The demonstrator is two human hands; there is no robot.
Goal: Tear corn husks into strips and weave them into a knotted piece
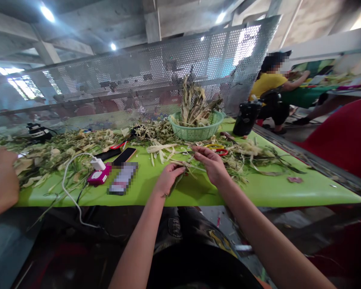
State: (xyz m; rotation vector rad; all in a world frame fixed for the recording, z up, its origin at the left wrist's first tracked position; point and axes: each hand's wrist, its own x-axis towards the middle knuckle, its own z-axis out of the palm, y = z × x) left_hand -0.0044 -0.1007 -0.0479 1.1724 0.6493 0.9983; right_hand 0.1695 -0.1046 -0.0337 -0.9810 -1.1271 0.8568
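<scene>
My left hand (pixel 167 178) and my right hand (pixel 212 164) meet over the green table (pixel 303 190), both closed on a bundle of pale dried leaf strips (pixel 185 163) that runs between them. The left fingers curl round its near end. The right fingers pinch it from above. Loose dried leaves (pixel 165 149) lie just beyond my hands.
A green basket (pixel 198 130) full of dried leaves stands behind. Phones (pixel 124 156), a pink device (pixel 98 176) with white charger and cable lie at left. Red-handled scissors (pixel 221 151), a black bottle (pixel 246 117), a mesh screen (pixel 156 76). Another person's arm (pixel 1 180) at far left; a seated person (pixel 272 90) at right.
</scene>
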